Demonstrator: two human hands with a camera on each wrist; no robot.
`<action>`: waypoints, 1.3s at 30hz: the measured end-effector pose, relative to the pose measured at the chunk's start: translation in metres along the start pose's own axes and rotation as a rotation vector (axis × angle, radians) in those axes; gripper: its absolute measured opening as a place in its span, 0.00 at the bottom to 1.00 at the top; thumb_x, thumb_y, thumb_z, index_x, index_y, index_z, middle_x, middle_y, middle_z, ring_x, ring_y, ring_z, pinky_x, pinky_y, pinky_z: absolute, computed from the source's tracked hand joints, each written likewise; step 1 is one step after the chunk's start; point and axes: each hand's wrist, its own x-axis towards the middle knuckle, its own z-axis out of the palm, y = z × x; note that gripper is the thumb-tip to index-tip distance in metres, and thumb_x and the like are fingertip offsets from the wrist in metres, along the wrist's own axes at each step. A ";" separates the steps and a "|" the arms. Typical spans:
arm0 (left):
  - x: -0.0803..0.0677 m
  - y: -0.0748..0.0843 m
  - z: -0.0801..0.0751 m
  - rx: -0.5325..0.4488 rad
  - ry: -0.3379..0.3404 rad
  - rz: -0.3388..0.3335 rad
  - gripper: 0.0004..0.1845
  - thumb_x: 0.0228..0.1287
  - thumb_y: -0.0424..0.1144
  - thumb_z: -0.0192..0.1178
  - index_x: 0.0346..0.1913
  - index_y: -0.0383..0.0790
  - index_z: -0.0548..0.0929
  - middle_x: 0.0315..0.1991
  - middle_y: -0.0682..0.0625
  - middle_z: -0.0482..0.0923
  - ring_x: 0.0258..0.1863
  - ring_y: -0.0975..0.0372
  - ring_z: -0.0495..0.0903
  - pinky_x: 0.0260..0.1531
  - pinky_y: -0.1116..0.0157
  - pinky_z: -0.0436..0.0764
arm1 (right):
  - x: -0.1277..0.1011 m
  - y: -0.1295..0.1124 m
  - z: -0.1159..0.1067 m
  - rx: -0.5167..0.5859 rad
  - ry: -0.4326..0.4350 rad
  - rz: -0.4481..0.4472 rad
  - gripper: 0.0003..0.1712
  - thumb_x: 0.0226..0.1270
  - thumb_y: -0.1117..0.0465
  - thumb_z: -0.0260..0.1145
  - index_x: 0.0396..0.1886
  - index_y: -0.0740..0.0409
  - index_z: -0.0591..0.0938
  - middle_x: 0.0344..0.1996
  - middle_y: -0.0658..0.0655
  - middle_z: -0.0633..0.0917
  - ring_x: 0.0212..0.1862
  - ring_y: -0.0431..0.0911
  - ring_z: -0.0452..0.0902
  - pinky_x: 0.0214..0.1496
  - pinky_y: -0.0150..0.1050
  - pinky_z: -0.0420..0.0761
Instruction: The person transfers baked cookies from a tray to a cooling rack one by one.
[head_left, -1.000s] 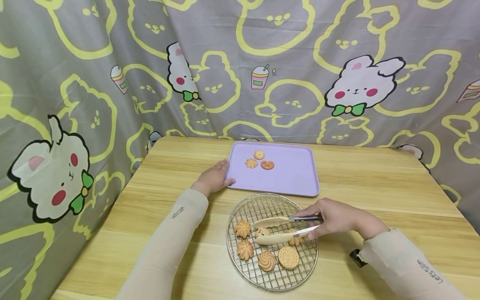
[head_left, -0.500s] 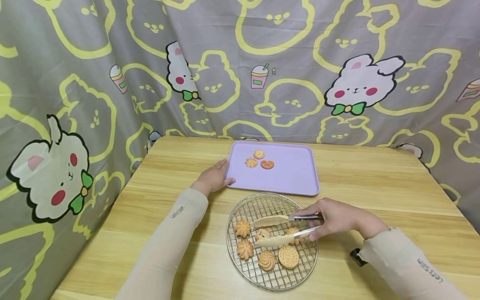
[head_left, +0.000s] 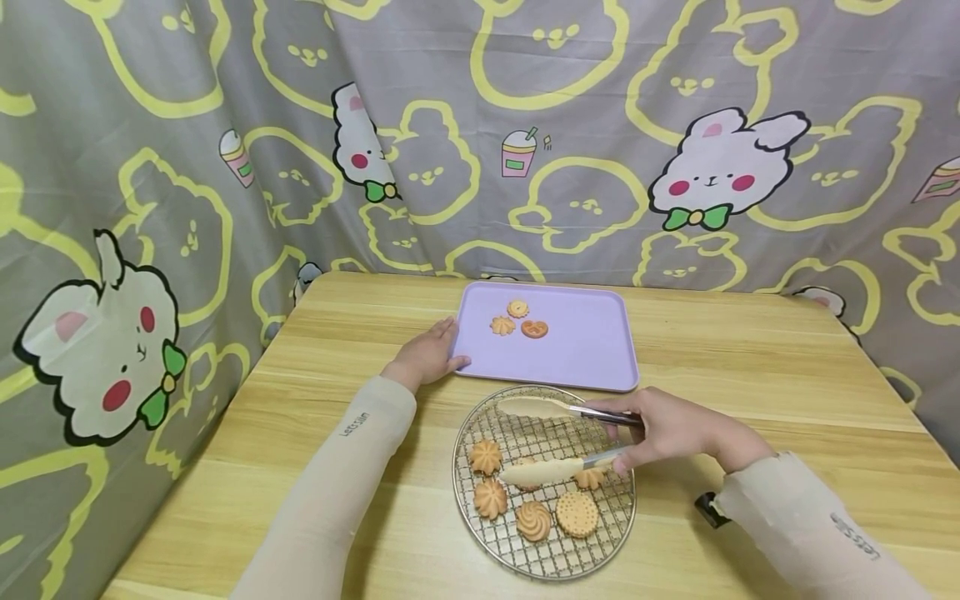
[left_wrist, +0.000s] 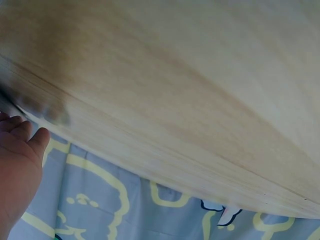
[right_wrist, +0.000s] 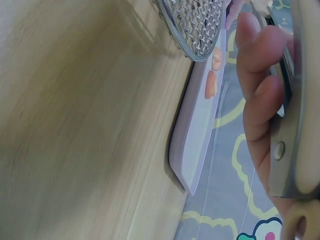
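Observation:
My right hand [head_left: 667, 429] holds a pair of tongs [head_left: 543, 471] with cream tips and metal arms. The tips are spread wide over a round wire rack [head_left: 480, 542]. The lower tip covers most of one cookie; another, a flower-shaped cookie [head_left: 590, 477], shows partly beneath the same arm. Also on the rack are a round dotted biscuit [head_left: 577, 514], a swirl cookie [head_left: 533, 521] and two flower-shaped cookies [head_left: 491, 498]. In the right wrist view, fingers [right_wrist: 262, 45] wrap the tongs. My left hand [head_left: 427, 354] rests with extended fingers at the left edge of the purple tray [head_left: 570, 358].
On the tray lie two pale cookies [head_left: 502, 326] and a brown heart-shaped one [head_left: 535, 329]. The wooden table [head_left: 750, 358] meets a patterned grey curtain [head_left: 465, 83] at the back and left. A black object [head_left: 711, 510] sits by the right sleeve.
The tongs have spread wider: their upper tip has moved away from me, the lower one slightly toward the left. The left hand and tray have stayed put.

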 end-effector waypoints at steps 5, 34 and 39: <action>0.000 0.000 0.000 0.004 0.000 -0.001 0.45 0.69 0.62 0.46 0.74 0.32 0.46 0.75 0.41 0.44 0.73 0.52 0.45 0.71 0.58 0.50 | 0.003 -0.001 0.000 0.006 0.018 0.025 0.47 0.50 0.53 0.77 0.69 0.59 0.68 0.33 0.59 0.79 0.18 0.32 0.61 0.17 0.28 0.69; 0.001 -0.001 0.001 -0.012 0.002 0.003 0.45 0.69 0.61 0.47 0.74 0.32 0.46 0.75 0.40 0.44 0.73 0.51 0.46 0.70 0.57 0.51 | 0.019 0.015 -0.018 -0.132 0.246 0.094 0.53 0.47 0.53 0.79 0.72 0.55 0.63 0.40 0.56 0.80 0.21 0.38 0.70 0.22 0.33 0.74; -0.001 0.000 -0.001 -0.017 0.002 0.002 0.45 0.69 0.61 0.47 0.74 0.31 0.47 0.75 0.40 0.44 0.73 0.50 0.46 0.70 0.57 0.51 | 0.021 0.025 -0.022 -0.181 0.305 0.100 0.53 0.48 0.49 0.78 0.72 0.58 0.64 0.38 0.55 0.81 0.21 0.38 0.70 0.22 0.33 0.73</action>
